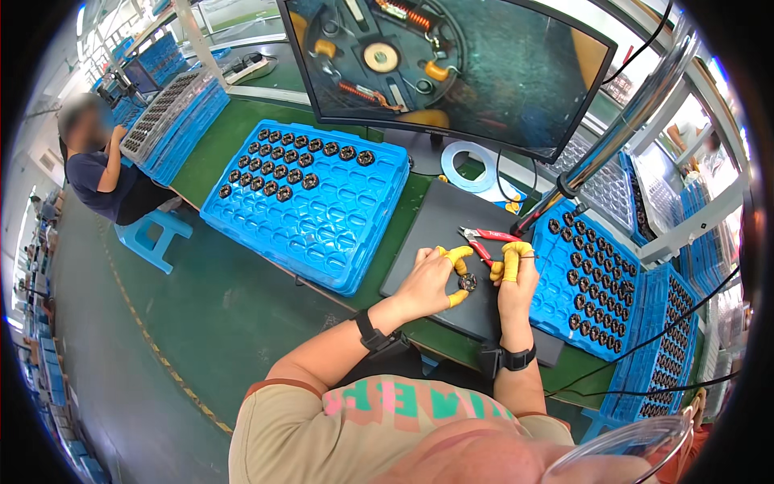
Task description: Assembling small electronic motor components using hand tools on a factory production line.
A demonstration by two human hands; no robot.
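Observation:
My left hand [431, 281], with yellow finger covers, pinches a small round black component [468, 281] between thumb and fingers, just above a dark work mat [427, 234]. Close by on the right, my right hand [516, 278] has its covered fingers closed together. A thin dark tip shows by those fingers, too small to name. A pair of red-handled cutters [492, 235] lies on the mat beyond both hands, one handle reaching close to the right fingers. On the monitor [451, 64], a magnified round part shows copper coils and yellow pieces.
To the left, a blue tray [339, 242] carries rows of round components at its far side. Another blue tray [552, 302] with many such parts lies right. A metal pole [613, 121] slants beside a tape roll [468, 179]. Cables hang at right. A person [101, 165] sits far left.

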